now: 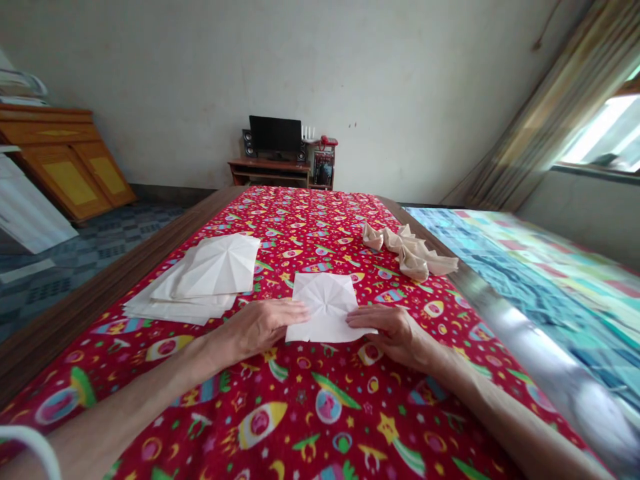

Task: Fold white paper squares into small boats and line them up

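A square sheet of white paper (324, 293) with creases fanning out from its centre lies on the red patterned cloth in front of me. My left hand (273, 323) has its fingers over the paper's left edge, the fingers close together. On the opposite edge, my right hand (395, 330) grips the paper with fingers on top; its thumb is mostly hidden. To the left sits a stack of creased paper sheets (220, 267), the top one showing the same star of folds. Several folded paper pieces (413, 253) with pointed tips are grouped at the right.
The red cloth (325, 400) covers a long table with a brown wooden edge (165, 233). Beyond its far end stand a desk with a monitor (275, 135) and speakers. A wooden cabinet (70, 167) is at the left, a bed with a checked cover (525, 267) at the right.
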`<state>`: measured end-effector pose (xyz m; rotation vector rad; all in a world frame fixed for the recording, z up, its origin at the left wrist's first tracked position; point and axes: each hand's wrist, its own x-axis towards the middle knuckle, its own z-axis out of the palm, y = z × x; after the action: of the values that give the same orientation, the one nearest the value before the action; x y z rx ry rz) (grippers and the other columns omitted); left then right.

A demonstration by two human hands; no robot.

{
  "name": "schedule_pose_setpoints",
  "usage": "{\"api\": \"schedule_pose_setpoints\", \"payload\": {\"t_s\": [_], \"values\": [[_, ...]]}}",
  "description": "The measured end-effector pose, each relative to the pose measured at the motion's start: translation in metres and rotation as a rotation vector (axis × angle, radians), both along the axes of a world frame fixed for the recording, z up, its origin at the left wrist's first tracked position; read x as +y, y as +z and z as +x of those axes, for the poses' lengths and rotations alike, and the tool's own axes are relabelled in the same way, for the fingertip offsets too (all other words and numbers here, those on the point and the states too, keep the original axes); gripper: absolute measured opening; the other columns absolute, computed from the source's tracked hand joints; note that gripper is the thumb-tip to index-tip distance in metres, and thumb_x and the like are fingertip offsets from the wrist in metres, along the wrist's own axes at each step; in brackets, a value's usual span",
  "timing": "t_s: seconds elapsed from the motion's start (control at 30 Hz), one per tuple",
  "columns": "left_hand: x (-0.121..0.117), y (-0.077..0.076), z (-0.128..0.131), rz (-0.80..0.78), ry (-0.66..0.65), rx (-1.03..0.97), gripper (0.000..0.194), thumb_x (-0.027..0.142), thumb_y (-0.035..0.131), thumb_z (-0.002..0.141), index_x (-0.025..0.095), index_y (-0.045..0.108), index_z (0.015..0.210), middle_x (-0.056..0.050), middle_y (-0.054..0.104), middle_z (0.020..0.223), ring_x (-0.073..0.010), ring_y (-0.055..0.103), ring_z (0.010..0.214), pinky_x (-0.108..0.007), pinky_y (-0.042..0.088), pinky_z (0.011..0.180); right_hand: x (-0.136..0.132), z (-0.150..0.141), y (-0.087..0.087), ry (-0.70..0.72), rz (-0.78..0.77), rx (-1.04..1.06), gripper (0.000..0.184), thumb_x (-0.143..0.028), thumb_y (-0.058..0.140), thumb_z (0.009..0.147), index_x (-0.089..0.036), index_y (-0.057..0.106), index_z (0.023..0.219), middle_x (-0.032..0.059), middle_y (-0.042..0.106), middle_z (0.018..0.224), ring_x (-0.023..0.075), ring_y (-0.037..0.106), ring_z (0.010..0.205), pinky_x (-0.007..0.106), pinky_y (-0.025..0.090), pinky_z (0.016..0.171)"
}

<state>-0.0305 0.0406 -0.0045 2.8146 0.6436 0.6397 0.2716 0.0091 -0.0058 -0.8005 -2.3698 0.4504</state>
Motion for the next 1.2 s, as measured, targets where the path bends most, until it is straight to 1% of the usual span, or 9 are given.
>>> {"api": "schedule_pose_setpoints", "payload": {"t_s": [0.17, 0.27, 0.47, 0.57, 0.67, 0.73, 0.83, 0.97, 1.2], "values": [[-0.010, -0.002, -0.001, 0.018, 0.008, 0.018, 0.033, 0.018, 0.042, 0.090, 0.018, 0.063, 0.116, -0.007, 0.062, 0.122, -0.0169, 0.057, 0.115, -0.033, 0.043, 0.103, -0.006, -0.002, 0.003, 0.059, 0.109, -0.110, 0.029, -0.022, 0.051, 0.086, -0.019, 0.063, 0.113, 0.0125, 0.063, 0.119, 0.0219, 0.057, 0.114, 0.041, 0.044, 0.098], [-0.007, -0.005, 0.000, -0.001, 0.048, -0.047, 0.029, 0.024, 0.044, 0.092, 0.021, 0.067, 0.110, -0.005, 0.067, 0.115, -0.0169, 0.062, 0.108, -0.033, 0.045, 0.100, -0.002, -0.006, 0.003, 0.006, 0.151, -0.173, 0.028, -0.023, 0.048, 0.089, -0.022, 0.064, 0.113, 0.0109, 0.063, 0.120, 0.0226, 0.056, 0.115, 0.043, 0.044, 0.097], [-0.011, -0.004, 0.007, -0.036, 0.231, -0.151, 0.026, 0.029, 0.046, 0.093, 0.020, 0.070, 0.094, -0.004, 0.072, 0.097, -0.0166, 0.067, 0.090, -0.027, 0.052, 0.081, 0.003, -0.011, 0.000, -0.225, -0.009, -0.017, 0.026, -0.033, 0.048, 0.090, -0.021, 0.071, 0.089, 0.0065, 0.069, 0.087, 0.0175, 0.064, 0.081, 0.028, 0.052, 0.070], [-0.013, -0.004, 0.009, -0.030, 0.335, -0.154, 0.020, 0.030, 0.053, 0.088, 0.018, 0.070, 0.083, -0.005, 0.071, 0.086, -0.0174, 0.066, 0.080, -0.026, 0.051, 0.072, 0.002, -0.013, 0.001, -0.338, -0.087, 0.025, 0.027, -0.036, 0.052, 0.087, -0.018, 0.069, 0.076, 0.0055, 0.066, 0.078, 0.0144, 0.061, 0.066, 0.024, 0.048, 0.058], [-0.011, -0.005, 0.011, -0.027, 0.376, -0.169, 0.017, 0.028, 0.057, 0.085, 0.018, 0.068, 0.076, -0.004, 0.068, 0.078, -0.0173, 0.063, 0.077, -0.026, 0.048, 0.070, 0.003, -0.014, 0.002, -0.386, -0.153, 0.050, 0.026, -0.035, 0.055, 0.084, -0.018, 0.067, 0.070, 0.0034, 0.065, 0.071, 0.0132, 0.058, 0.060, 0.023, 0.044, 0.054], [-0.008, -0.004, 0.012, -0.068, 0.383, -0.201, 0.022, 0.028, 0.056, 0.085, 0.018, 0.066, 0.068, -0.002, 0.066, 0.071, -0.0153, 0.061, 0.071, -0.024, 0.047, 0.067, 0.005, -0.015, 0.002, -0.396, -0.190, 0.055, 0.026, -0.036, 0.054, 0.083, -0.018, 0.065, 0.067, 0.0011, 0.063, 0.066, 0.0125, 0.055, 0.059, 0.022, 0.042, 0.054], [-0.004, -0.001, 0.011, -0.191, 0.394, -0.219, 0.030, 0.030, 0.053, 0.086, 0.017, 0.062, 0.059, 0.000, 0.062, 0.065, -0.0124, 0.057, 0.062, -0.022, 0.044, 0.062, 0.010, -0.018, 0.001, -0.460, -0.214, 0.024, 0.034, -0.038, 0.051, 0.083, -0.017, 0.055, 0.056, -0.0032, 0.049, 0.050, 0.0093, 0.044, 0.048, 0.021, 0.032, 0.046], [0.002, -0.001, 0.013, -0.248, 0.473, -0.195, 0.034, 0.034, 0.050, 0.087, 0.017, 0.060, 0.058, -0.001, 0.061, 0.067, -0.0126, 0.057, 0.062, -0.023, 0.041, 0.062, 0.013, -0.026, 0.002, -0.591, -0.107, -0.032, 0.038, -0.036, 0.051, 0.083, -0.018, 0.042, 0.050, -0.0050, 0.040, 0.046, 0.0074, 0.036, 0.045, 0.021, 0.024, 0.045], [0.004, 0.000, 0.023, -0.154, 0.670, -0.075, 0.033, 0.037, 0.049, 0.088, 0.018, 0.059, 0.062, -0.003, 0.061, 0.068, -0.0144, 0.055, 0.064, -0.025, 0.037, 0.063, 0.015, -0.033, 0.004, -0.666, 0.024, -0.281, 0.028, -0.033, 0.044, 0.090, -0.019, 0.051, 0.066, -0.0008, 0.055, 0.056, 0.0110, 0.049, 0.052, 0.023, 0.025, 0.051]]}}
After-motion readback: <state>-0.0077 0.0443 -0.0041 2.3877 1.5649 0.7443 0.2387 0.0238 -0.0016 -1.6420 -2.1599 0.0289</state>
